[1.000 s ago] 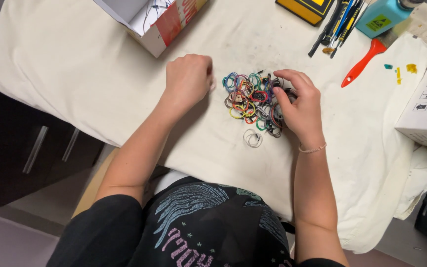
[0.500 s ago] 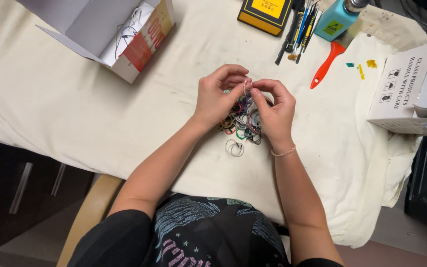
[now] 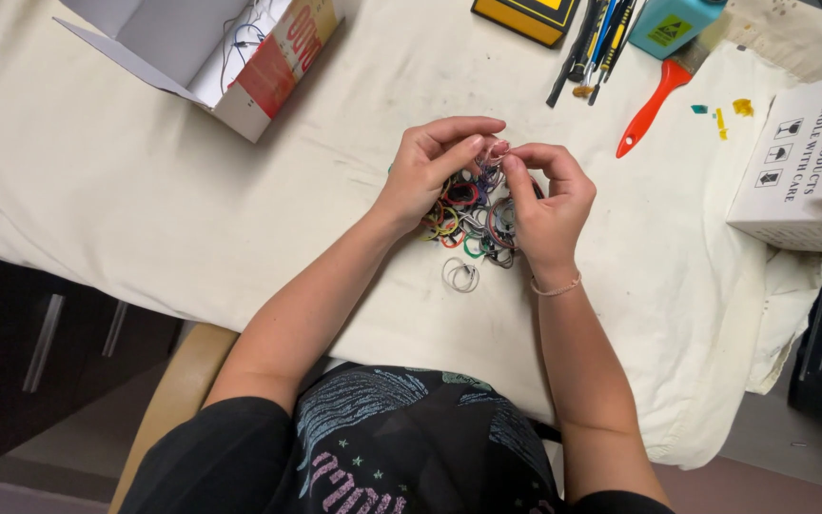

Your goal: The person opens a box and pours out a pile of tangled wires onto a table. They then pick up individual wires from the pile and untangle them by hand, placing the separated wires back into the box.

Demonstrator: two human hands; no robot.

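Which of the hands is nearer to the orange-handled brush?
Right. The right hand is over the pile of small rings, on the side toward the brush, which lies up and to its right. The left hand is farther, across the pile.

So the table is covered with a cream cloth [image 3: 126,190], kinda stained and wrinkly, hanging over the near edge. On it: a pile of small colourful rings [image 3: 473,214] mid-table, an open cardboard box [image 3: 230,57] top left, a yellow-black device [image 3: 525,14], some pens [image 3: 596,43], a red-handled brush [image 3: 654,105], a teal bottle [image 3: 673,24], and a white carton [image 3: 796,162] on the right.
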